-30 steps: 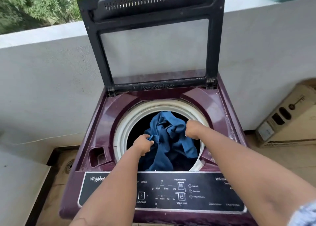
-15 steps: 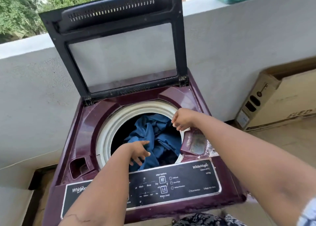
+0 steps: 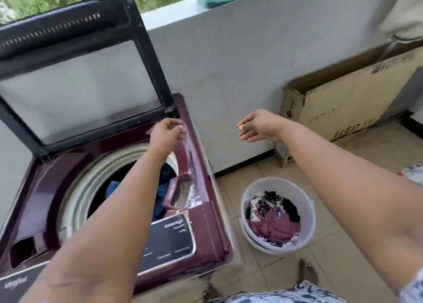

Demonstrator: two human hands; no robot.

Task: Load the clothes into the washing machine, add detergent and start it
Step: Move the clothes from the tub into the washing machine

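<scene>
my hands: left hand [image 3: 168,132] and right hand [image 3: 256,126] loosely curled, holding nothing
washer [image 3: 206,222]: glossy maroon, round drum
bucket [image 3: 306,225]: round translucent plastic, crumpled clothes [image 3: 272,220]

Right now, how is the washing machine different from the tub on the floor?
The washing machine is maroon and boxy; the tub is pale and round. The machine stands tall beside the low tub. The machine holds blue cloth; the tub holds purple and patterned clothes. Both are open on top and hold clothes.

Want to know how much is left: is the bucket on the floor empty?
Not empty. The bucket holds maroon and patterned clothes piled inside it.
</scene>
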